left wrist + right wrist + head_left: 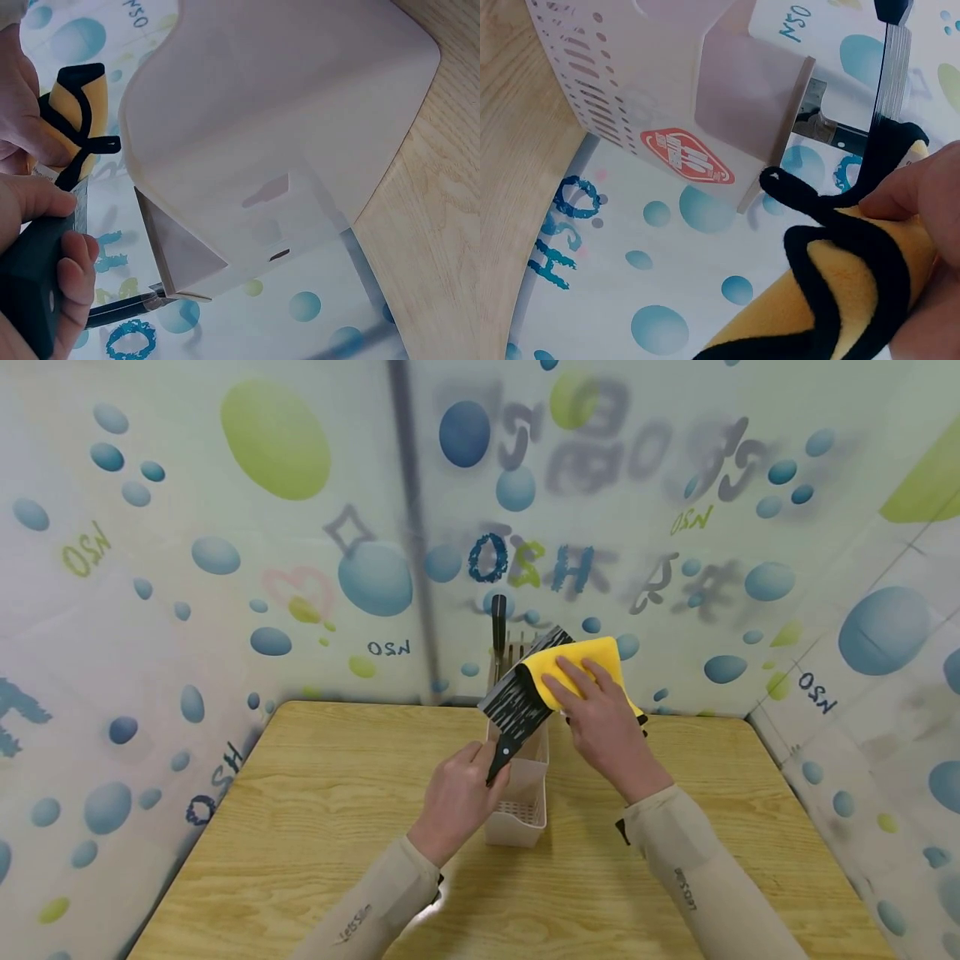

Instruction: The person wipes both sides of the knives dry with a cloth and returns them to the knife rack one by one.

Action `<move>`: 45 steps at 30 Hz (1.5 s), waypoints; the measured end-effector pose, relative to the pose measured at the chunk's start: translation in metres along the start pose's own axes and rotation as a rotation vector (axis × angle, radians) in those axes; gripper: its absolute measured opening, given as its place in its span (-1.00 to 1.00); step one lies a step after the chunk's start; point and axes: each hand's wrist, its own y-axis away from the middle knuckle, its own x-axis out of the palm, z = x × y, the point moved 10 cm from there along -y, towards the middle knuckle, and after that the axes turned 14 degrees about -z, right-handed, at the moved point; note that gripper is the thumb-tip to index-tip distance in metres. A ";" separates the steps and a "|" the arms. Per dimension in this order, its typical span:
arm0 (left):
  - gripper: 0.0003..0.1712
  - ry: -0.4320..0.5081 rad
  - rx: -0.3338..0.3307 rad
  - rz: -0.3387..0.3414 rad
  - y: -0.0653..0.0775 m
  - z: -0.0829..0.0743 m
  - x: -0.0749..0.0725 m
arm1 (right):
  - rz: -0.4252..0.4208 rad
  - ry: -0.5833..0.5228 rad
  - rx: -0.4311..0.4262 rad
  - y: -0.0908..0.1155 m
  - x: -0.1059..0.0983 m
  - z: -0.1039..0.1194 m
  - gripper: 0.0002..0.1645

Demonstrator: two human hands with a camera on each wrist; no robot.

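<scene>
My left hand (461, 789) grips the black riveted handle (504, 757) of a cleaver, which is tilted up to the right. Its broad dark blade (517, 706) carries pale streaks. In my right hand (603, 722) is a yellow cloth (577, 660) with black edging, folded over the blade's upper part and covering some of it. From the right wrist, the thumb lies on the cloth (847, 289) and the blade (896, 67) appears nearly edge-on. Below and behind the cleaver stands a pale plastic knife holder (517, 835), partly hidden by it.
Another black-handled knife (498, 614) stands upright in the holder's back part, beside slotted slats (516, 652). The holder has a perforated lower front compartment (521, 812) and a red label (690, 157) on its side. Wooden tabletop (322, 793) surrounds it; a bubble-patterned wall (360, 468) rises behind.
</scene>
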 end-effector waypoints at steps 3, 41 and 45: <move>-0.72 0.002 0.002 -0.002 0.001 0.000 0.000 | 0.001 -0.002 0.011 -0.001 -0.001 -0.004 -0.30; -0.80 -0.010 0.028 -0.042 0.000 -0.009 -0.005 | 0.031 0.079 0.191 -0.005 0.002 -0.028 -0.31; -0.82 0.006 0.003 -0.035 -0.001 -0.007 -0.005 | 0.004 0.088 0.171 -0.003 0.002 -0.022 -0.31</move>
